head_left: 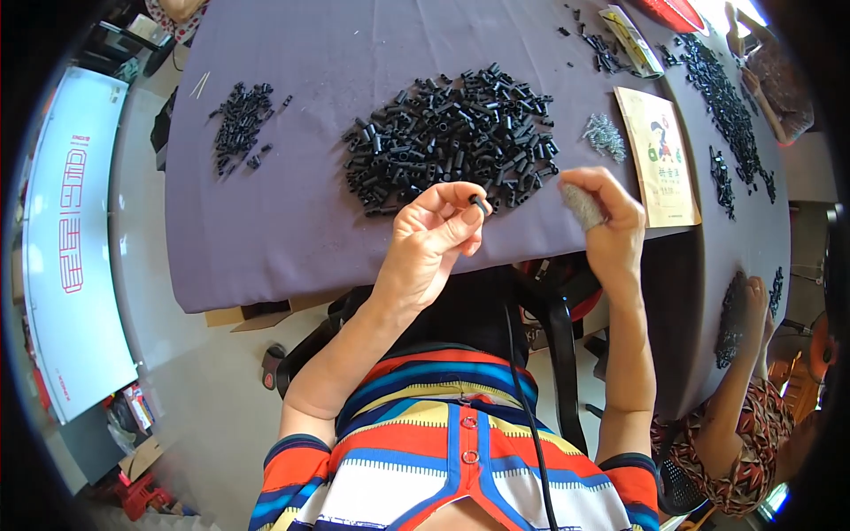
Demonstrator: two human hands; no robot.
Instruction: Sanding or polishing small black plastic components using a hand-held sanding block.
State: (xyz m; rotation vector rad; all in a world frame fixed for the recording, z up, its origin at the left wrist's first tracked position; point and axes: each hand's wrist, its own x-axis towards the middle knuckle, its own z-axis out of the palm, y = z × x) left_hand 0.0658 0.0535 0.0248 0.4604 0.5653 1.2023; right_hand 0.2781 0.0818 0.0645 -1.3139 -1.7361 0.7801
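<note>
My left hand [432, 234] is raised over the table's near edge. Its thumb and fingertips pinch a small black tubular piece [478, 203]. To the right, apart from it, my right hand [613, 226] is closed, with a grey wrap [582, 205] around one digit. Whether anything tiny sits in those fingers I cannot make out. Just beyond my left hand lies a big heap of short black tubes [452, 133]. A small pile of silvery metal bits [604, 135], too small to name surely, lies beyond my right hand.
A smaller pile of black pieces [241, 124] lies left on the purple-grey cloth [274, 239]. A printed paper packet [660, 159] lies at right. More black parts [722, 97] spread farther right, near other people's hands [755, 296]. A dark cable [522, 398] hangs before me.
</note>
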